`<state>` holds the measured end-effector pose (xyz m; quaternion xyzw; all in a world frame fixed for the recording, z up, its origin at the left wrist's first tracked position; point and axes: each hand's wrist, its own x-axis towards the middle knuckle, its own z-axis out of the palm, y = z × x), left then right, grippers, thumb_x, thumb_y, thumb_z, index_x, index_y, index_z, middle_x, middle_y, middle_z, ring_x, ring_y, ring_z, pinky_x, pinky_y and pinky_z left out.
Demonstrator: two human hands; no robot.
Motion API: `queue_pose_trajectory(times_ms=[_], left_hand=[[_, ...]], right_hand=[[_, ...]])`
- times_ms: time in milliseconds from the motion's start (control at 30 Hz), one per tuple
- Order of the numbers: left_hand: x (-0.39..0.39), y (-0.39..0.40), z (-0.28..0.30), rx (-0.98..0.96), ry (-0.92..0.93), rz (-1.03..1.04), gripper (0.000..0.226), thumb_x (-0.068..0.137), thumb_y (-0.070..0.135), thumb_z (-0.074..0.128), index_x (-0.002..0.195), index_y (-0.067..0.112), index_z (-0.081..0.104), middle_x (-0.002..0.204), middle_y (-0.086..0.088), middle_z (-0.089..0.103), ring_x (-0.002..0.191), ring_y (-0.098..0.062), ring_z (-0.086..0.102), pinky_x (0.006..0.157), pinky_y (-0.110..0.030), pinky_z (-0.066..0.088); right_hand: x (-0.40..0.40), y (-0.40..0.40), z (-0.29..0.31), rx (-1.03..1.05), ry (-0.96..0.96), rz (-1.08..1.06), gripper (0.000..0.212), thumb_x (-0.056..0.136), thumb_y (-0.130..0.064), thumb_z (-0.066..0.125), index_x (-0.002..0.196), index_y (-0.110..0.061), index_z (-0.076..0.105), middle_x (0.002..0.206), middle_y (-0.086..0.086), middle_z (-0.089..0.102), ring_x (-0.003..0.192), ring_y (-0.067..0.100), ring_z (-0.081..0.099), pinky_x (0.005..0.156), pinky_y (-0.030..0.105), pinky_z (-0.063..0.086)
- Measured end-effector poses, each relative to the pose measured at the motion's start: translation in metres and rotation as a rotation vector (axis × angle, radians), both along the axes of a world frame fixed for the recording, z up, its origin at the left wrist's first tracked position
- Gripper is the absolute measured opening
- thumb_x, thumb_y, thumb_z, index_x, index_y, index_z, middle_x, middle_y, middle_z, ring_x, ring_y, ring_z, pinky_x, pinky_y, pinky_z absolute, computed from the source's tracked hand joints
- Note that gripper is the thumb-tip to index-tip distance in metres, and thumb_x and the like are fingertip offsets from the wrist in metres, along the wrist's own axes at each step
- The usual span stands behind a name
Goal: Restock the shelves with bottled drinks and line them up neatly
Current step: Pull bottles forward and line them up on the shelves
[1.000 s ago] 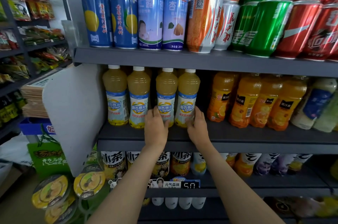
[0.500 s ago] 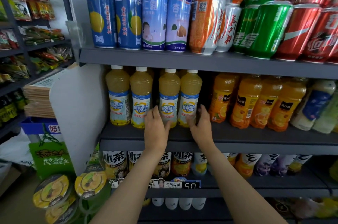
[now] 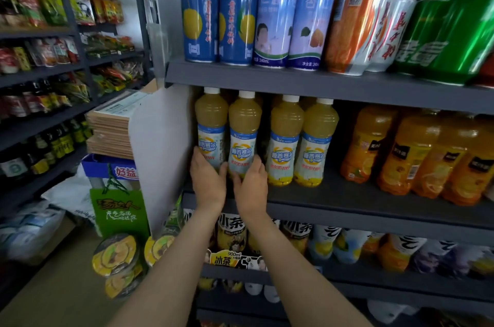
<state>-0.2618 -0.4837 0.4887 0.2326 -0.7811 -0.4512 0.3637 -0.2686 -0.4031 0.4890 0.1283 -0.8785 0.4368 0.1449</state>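
Observation:
Four yellow juice bottles with white caps and blue-white labels stand in a row at the left end of the middle shelf (image 3: 347, 201). My left hand (image 3: 207, 179) grips the base of the leftmost bottle (image 3: 211, 123), fingers on its left side next to the white side panel. My right hand (image 3: 251, 182) grips the base of the second bottle (image 3: 244, 126), thumb between the two bottles. Both bottles stand upright on the shelf. The third bottle (image 3: 286, 134) and fourth bottle (image 3: 319, 137) stand untouched to the right, with a small gap after the second.
A white side panel (image 3: 160, 153) closes the shelf's left end. Orange juice bottles (image 3: 401, 155) fill the shelf further right. Tall cans (image 3: 240, 6) stand on the shelf above, iced tea bottles (image 3: 231, 230) below. Flat cartons (image 3: 112, 129) and lidded bowls (image 3: 117, 254) sit left.
Both hands have left the third and fourth bottles and moved left onto the first and second bottles. The view has moved closer and shifted left.

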Motion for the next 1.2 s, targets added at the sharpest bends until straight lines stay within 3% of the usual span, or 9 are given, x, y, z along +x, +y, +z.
queue_pose_trajectory(times_ms=[333, 500, 667, 933, 1100, 1200], left_hand=[[0.005, 0.006, 0.000, -0.072, -0.016, 0.121, 0.059, 0.078, 0.012, 0.070, 0.127, -0.004, 0.040, 0.124, -0.024, 0.045, 0.117, -0.037, 0.040, 0.096, -0.039, 0.033], [0.011, 0.008, -0.001, -0.081, -0.005, 0.127, 0.062, 0.077, 0.014, 0.072, 0.128, -0.002, 0.040, 0.125, -0.023, 0.045, 0.118, -0.036, 0.039, 0.095, -0.038, 0.034], [0.019, 0.007, -0.007, -0.150, -0.018, 0.094, 0.067, 0.076, 0.011, 0.072, 0.133, 0.001, 0.037, 0.128, -0.020, 0.044, 0.118, -0.034, 0.039, 0.097, -0.039, 0.034], [0.027, 0.010, -0.008, -0.139, -0.002, 0.064, 0.068, 0.077, 0.007, 0.071, 0.134, 0.002, 0.036, 0.132, -0.020, 0.042, 0.124, -0.032, 0.039, 0.100, -0.041, 0.037], [0.043, 0.029, -0.022, -0.406, 0.095, 0.054, 0.053, 0.072, 0.007, 0.074, 0.120, 0.004, 0.051, 0.119, -0.019, 0.050, 0.109, -0.030, 0.046, 0.085, -0.044, 0.045], [0.039, 0.037, -0.026, -0.569, 0.025, -0.061, 0.051, 0.072, 0.010, 0.075, 0.120, 0.010, 0.055, 0.118, -0.017, 0.051, 0.108, -0.032, 0.048, 0.080, -0.042, 0.046]], right_hand=[[-0.002, 0.002, -0.002, -0.042, 0.000, 0.004, 0.060, 0.091, -0.010, 0.055, 0.141, -0.002, 0.023, 0.134, 0.017, 0.043, 0.125, 0.029, 0.044, 0.097, 0.033, 0.041], [-0.001, 0.003, 0.000, -0.038, -0.003, 0.021, 0.064, 0.092, -0.008, 0.052, 0.144, -0.003, 0.016, 0.144, 0.014, 0.033, 0.132, 0.027, 0.037, 0.101, 0.031, 0.038], [0.003, 0.003, -0.003, -0.108, 0.052, -0.031, 0.060, 0.090, -0.010, 0.057, 0.141, -0.003, 0.027, 0.141, 0.013, 0.039, 0.130, 0.026, 0.039, 0.101, 0.028, 0.037], [0.002, 0.004, -0.002, -0.103, 0.055, -0.036, 0.059, 0.088, -0.010, 0.060, 0.138, -0.002, 0.030, 0.138, 0.015, 0.041, 0.130, 0.026, 0.040, 0.103, 0.031, 0.037], [0.021, 0.038, -0.002, -0.028, 0.440, -0.024, 0.049, 0.081, -0.012, 0.069, 0.123, 0.000, 0.046, 0.121, 0.015, 0.049, 0.117, 0.022, 0.047, 0.100, 0.027, 0.041], [0.008, 0.076, 0.012, -0.124, 0.373, -0.207, 0.058, 0.079, -0.016, 0.072, 0.126, 0.001, 0.043, 0.130, 0.017, 0.041, 0.121, 0.025, 0.040, 0.099, 0.026, 0.038]])
